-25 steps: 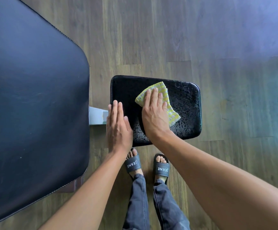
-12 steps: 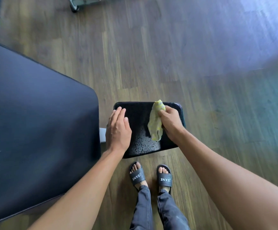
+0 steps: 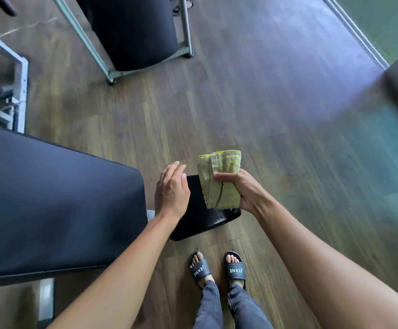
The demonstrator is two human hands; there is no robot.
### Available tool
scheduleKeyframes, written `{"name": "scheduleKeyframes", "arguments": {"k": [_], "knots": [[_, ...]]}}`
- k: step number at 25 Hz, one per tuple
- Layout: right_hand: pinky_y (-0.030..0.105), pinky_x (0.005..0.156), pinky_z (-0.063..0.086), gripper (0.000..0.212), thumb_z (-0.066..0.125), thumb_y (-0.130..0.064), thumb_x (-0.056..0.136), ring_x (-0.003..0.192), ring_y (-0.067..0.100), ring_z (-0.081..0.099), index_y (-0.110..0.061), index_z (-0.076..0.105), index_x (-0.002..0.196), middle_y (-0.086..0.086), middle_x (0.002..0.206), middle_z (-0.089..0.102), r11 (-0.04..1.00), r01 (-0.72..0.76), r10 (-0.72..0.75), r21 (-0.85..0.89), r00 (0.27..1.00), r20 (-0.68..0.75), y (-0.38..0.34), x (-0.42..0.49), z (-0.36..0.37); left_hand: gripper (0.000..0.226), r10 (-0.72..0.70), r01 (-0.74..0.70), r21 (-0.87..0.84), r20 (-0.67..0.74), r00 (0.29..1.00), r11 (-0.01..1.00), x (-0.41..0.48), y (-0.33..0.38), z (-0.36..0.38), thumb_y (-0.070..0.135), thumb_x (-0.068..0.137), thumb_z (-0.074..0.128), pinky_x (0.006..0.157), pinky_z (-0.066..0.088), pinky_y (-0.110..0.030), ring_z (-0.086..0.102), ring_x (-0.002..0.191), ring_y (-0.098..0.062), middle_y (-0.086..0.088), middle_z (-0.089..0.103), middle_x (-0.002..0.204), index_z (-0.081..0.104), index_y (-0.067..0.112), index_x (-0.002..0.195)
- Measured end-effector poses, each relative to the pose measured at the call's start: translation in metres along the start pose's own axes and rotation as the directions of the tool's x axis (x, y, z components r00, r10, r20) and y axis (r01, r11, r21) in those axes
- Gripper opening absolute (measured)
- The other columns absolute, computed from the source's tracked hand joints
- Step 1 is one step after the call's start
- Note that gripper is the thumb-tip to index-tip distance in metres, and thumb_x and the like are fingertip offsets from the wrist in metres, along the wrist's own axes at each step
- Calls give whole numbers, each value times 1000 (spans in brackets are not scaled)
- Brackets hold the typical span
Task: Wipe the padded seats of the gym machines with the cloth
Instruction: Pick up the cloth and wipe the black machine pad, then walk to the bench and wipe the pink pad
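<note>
- Our right hand (image 3: pixel 244 189) grips the bunched cloth (image 3: pixel 221 186), held just above the small seat (image 3: pixel 193 219).
- Our left hand (image 3: pixel 172 189) lies flat with its fingers straight over that seat's left edge; we cannot tell whether it touches.
- The seat shows droplets near its edge, so we judge it wiped.
- The long pad (image 3: pixel 50 203) beside it and the far pad (image 3: pixel 134 32) look dry, so they are probably left to do.

Three black pads (image 3: pixel 50 205) (image 3: pixel 200 217) (image 3: pixel 134 32), one cloth (image 3: pixel 221 186), two sandals (image 3: pixel 199 269) (image 3: pixel 236 269).

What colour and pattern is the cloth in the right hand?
Yellow-green with pale grey-white stripes, a woven check look. The cloth shows in the head view, gripped by the right hand.
</note>
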State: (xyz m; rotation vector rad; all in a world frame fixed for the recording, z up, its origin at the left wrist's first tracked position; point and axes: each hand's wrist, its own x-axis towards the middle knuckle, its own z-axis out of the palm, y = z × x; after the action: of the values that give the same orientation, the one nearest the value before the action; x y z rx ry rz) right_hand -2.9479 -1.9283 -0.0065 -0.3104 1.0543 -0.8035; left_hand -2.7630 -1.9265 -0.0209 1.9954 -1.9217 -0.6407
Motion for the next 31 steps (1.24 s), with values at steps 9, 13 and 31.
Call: {"name": "scheduleKeyframes", "arguments": {"k": [9, 13, 31], "knots": [[43, 69, 61, 27, 55, 7, 91, 79, 29, 72, 7, 59, 117, 20, 98, 69, 985, 157, -169, -69, 959, -226, -27, -128, -51, 37, 222, -226, 22, 108, 969, 974, -51, 105, -16, 15, 99, 42, 111, 33, -30, 46, 130, -20, -5, 56, 137, 55, 11, 134], [45, 76, 60, 29, 56, 7, 90, 80, 29, 72, 8, 59, 119, 19, 97, 70, 965, 259, -251, -30, 889, -384, -6, -192, -84, 39, 392, -405, 12, 227, 891, 914, -80, 156, -5, 16, 96, 46, 108, 39, -35, 50, 125, -23, -6, 60, 132, 55, 13, 134], [40, 59, 61, 16, 65, -2, 88, 61, 22, 71, 6, 63, 102, 16, 83, 69, 568, 807, 23, 161, 181, -983, 271, -612, -255, 38, 807, -953, -293, 579, -116, 74, -487, 422, 150, 15, 92, 47, 96, 45, -38, 54, 116, -29, -7, 62, 125, 57, 16, 129]]}}
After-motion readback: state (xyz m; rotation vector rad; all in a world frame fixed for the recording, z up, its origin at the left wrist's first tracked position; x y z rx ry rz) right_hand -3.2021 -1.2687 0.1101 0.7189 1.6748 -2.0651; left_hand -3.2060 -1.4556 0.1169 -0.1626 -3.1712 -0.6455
